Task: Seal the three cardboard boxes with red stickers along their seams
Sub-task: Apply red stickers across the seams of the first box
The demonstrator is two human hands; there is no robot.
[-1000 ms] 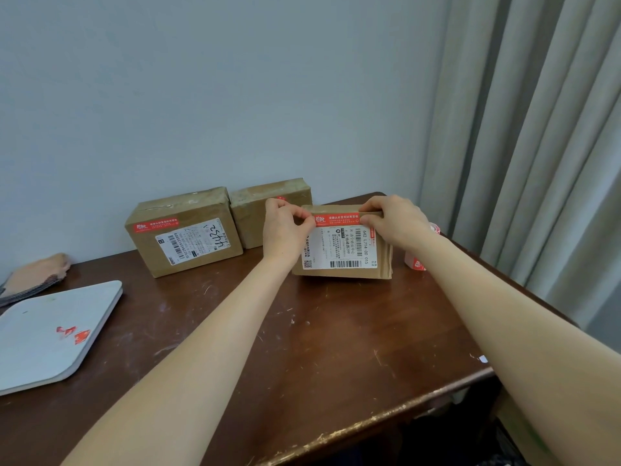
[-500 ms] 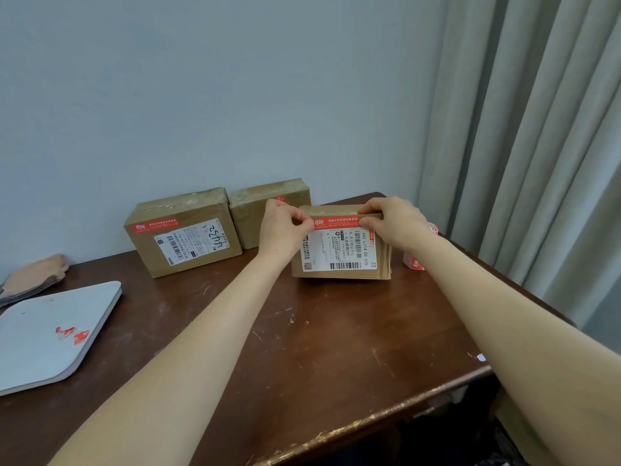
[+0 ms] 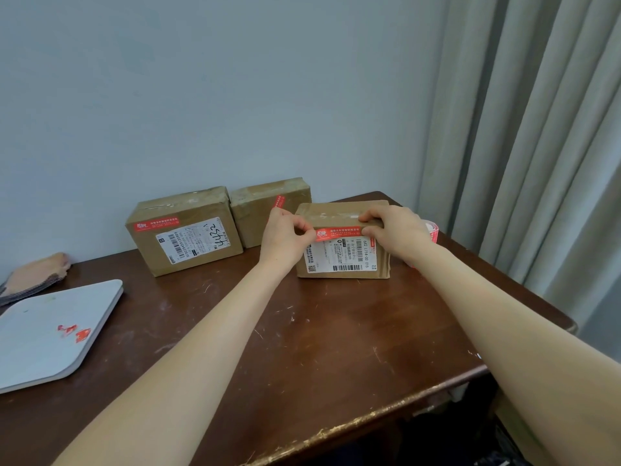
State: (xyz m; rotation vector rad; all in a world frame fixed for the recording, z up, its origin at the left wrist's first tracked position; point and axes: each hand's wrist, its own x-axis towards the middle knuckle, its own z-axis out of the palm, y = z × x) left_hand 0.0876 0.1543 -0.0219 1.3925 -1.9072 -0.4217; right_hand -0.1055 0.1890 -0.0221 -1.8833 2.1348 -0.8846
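Between the hands: a red sticker [image 3: 339,233] lies stretched along the top front edge of the nearest box [image 3: 339,210], just above its white shipping label [image 3: 339,257].
At the sticker's left end: the left hand [image 3: 284,235] has its fingers and thumb curled, pinching the strip at the box's corner.
At the sticker's right end: the right hand [image 3: 393,230] curls its fingers over the box's top edge, with the thumb on the strip, pinching it there.
Why held so: gripping both ends likely keeps the strip taut and level so it lands along the seam without creasing. I cannot tell whether it is fully pressed down.
Beyond the left hand: two more boxes sit close side by side by the wall. The far-left box [image 3: 184,230] carries a red strip on its front and the middle box [image 3: 258,210] carries one at its right corner. Both look sealed, so this seems to be the last one.
Just behind the right hand: a roll of red stickers [image 3: 431,230], mostly hidden by the wrist, probably kept within reach.
Well to the left of the left hand: a white board [image 3: 50,331] with red scraps [image 3: 72,331] on it.
Surface: the table [image 3: 319,331] is dark brown wood, scratched and worn pale along its near edge.
Room: a plain pale wall [image 3: 201,95] stands behind the boxes, and a grey curtain [image 3: 537,129] hangs to the right of the right hand.
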